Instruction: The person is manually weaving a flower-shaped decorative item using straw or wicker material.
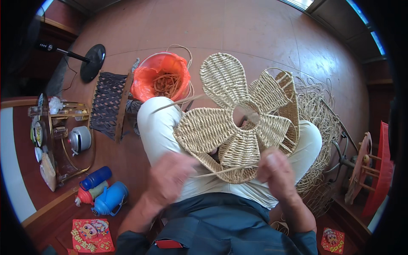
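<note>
A woven straw piece shaped like a flower (221, 148) rests across my lap, with broad petals around a round hole. Behind its right petals, a curved woven wall (288, 87) shows in part. My left hand (174, 176) is smeared by motion, below the lower left petal. It appears closed on one end of a straw cord (221, 171), which runs rightward across the lower rim. At the lower right rim, my right hand (278, 170) is closed against the weave, thumb on top. Its fingertips are partly hidden. Another loose strand (172, 104) sticks out left over my knee.
Beyond my left knee stands a red-lined bucket (140, 85) with cord inside. A large heap of cord (318, 131) spreads at right. On the left are a dark woven stool (109, 104), a glass-shelved stand (70, 170) and a blue jug (111, 197). A red chair (380, 170) stands far right.
</note>
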The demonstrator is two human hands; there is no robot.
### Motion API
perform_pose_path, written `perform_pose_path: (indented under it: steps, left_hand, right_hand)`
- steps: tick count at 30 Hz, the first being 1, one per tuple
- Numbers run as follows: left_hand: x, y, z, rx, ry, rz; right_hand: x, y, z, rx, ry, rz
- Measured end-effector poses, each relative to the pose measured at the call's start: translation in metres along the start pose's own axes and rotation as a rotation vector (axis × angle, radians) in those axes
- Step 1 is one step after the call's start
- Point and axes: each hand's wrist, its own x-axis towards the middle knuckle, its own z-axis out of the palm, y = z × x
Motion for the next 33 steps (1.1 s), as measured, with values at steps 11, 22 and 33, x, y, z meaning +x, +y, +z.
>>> perform_pose_path:
  steps: [11,22,33]
  left_hand:
    - [0.011,-0.27,0.016,-0.78,0.229,-1.127]
    - [0.059,-0.334,0.054,-0.66,0.298,-1.045]
    - [0.202,-0.345,0.04,-0.838,0.234,-0.954]
  right_hand:
    - [0.007,-0.007,-0.095,-0.832,0.772,-0.762]
    - [0.007,0.009,-0.135,-0.679,0.941,-0.644]
    - [0.013,0.001,-0.121,-0.652,0.983,-0.605]
